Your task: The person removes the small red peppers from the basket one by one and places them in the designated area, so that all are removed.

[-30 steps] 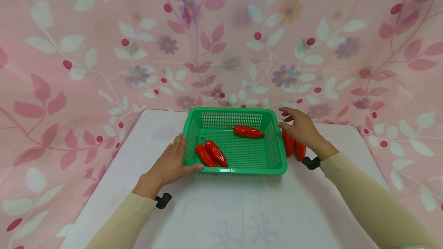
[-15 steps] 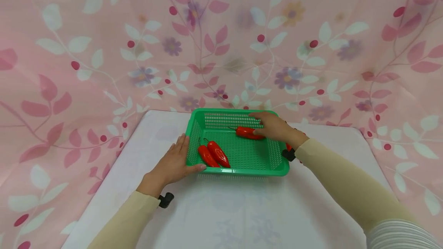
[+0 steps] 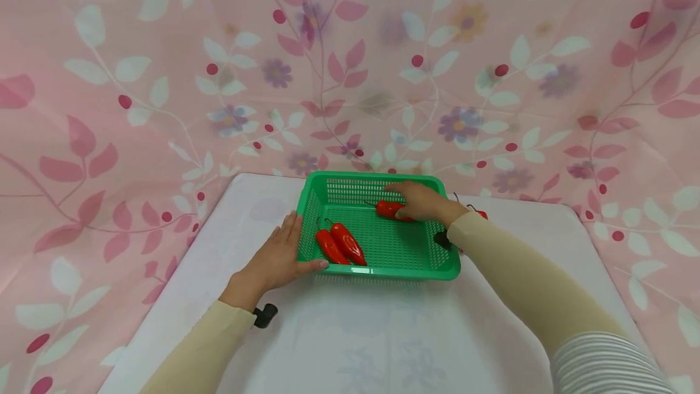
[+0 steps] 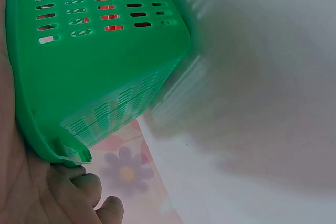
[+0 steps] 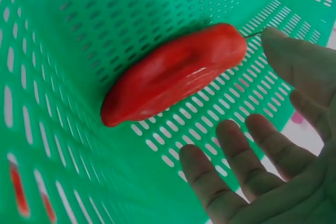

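Note:
A green plastic basket [image 3: 377, 271] with slotted walls holds several red chili peppers. My left hand [image 3: 276, 257] rests on its near left corner, fingers straight along the left rim and thumb on the front rim. Two peppers, one at the corner [image 3: 330, 247] and one beside it [image 3: 349, 244], lie side by side near that hand. My right hand [image 3: 422, 201] reaches inside at the back right, over a third pepper [image 5: 176, 74]. In the right wrist view its fingers are spread and apart from this pepper, with the thumb near the stem.
Outside the basket's right wall lie two more red peppers [image 3: 481, 214], mostly hidden behind the right forearm. The table [image 3: 350, 333] has a white cloth, and a pink floral curtain [image 3: 372, 78] hangs right behind it.
My right hand has moved left from beside the peppers outside the basket, over the right rim and down to the pepper inside. The left hand has stayed on the rim.

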Available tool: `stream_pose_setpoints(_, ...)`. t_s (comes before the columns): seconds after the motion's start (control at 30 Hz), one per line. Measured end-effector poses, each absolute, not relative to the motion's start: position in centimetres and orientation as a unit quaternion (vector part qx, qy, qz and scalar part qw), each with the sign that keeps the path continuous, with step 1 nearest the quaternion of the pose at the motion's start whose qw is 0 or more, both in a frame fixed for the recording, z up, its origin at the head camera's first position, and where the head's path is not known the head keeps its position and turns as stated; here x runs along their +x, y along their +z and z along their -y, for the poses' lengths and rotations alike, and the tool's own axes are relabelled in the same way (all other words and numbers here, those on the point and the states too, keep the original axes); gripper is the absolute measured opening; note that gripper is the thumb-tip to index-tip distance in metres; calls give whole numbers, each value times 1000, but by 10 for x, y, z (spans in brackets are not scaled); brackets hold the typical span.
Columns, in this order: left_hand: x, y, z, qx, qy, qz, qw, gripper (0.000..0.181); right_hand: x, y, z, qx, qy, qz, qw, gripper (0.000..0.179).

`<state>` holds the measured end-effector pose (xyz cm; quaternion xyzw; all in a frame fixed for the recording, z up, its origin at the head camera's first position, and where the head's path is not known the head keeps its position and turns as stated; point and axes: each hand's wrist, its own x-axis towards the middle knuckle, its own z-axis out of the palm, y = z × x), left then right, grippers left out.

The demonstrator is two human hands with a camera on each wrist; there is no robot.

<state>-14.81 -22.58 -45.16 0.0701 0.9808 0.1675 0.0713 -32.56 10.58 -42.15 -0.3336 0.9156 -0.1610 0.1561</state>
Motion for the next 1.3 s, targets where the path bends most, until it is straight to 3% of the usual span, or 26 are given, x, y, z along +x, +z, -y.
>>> stream_pose_setpoints(0.7, -146, -450, 224, 76, 169, -980, 65, 133, -331, -447, -95, -257, -151, -934, 196, 79)
stream_pose_setpoints(1.3, -146, -452, 226, 79, 170, -981, 59, 133, -335, -463, -86, -269, -179, -921, 219, 81)
